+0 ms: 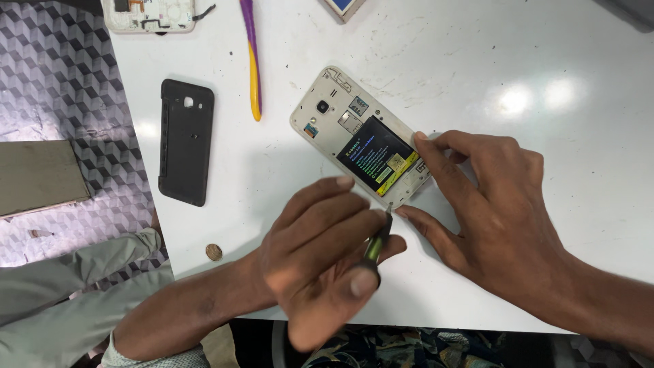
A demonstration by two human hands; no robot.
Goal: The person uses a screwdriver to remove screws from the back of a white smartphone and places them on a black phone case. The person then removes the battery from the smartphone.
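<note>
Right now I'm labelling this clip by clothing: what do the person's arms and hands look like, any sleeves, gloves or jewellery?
Both hands, left and right, are bare: no gloves, rings or watch visible. The forearms are bare too. A pale rolled sleeve cuff shows at the left elbow; no sleeve shows on the right arm.

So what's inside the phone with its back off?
Inside the phone sits a black battery with a yellow strip, plus card slots and the camera lens. Whatever lies beneath the battery is covered. The right hand steadies its lower end.

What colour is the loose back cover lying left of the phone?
Black back cover, seen in the head view.
</note>
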